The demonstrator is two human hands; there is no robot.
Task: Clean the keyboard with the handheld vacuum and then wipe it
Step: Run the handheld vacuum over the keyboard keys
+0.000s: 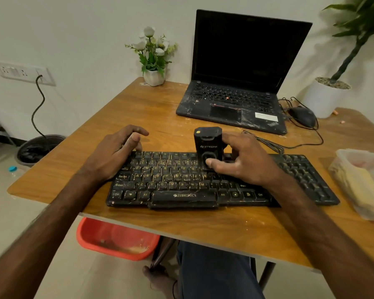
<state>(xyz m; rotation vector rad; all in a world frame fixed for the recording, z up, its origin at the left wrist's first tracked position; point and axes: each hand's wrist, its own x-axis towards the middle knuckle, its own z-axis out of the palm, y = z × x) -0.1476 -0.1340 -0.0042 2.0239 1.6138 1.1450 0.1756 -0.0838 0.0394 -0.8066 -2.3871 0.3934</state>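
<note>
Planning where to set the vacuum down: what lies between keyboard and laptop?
In the head view, mostly bare table, with a looped black cable toward the right.

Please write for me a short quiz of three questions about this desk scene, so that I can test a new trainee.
1. True or false: the left hand grips the handheld vacuum.
2. How is the vacuum placed? A) lying on its side B) upright on the keyboard C) lifted high in the air
3. Fill in: the black ___ lies just right of the laptop.

Key: 1) False: the right hand grips it, and the left hand rests on the keyboard's left end. 2) B. 3) mouse.
</note>
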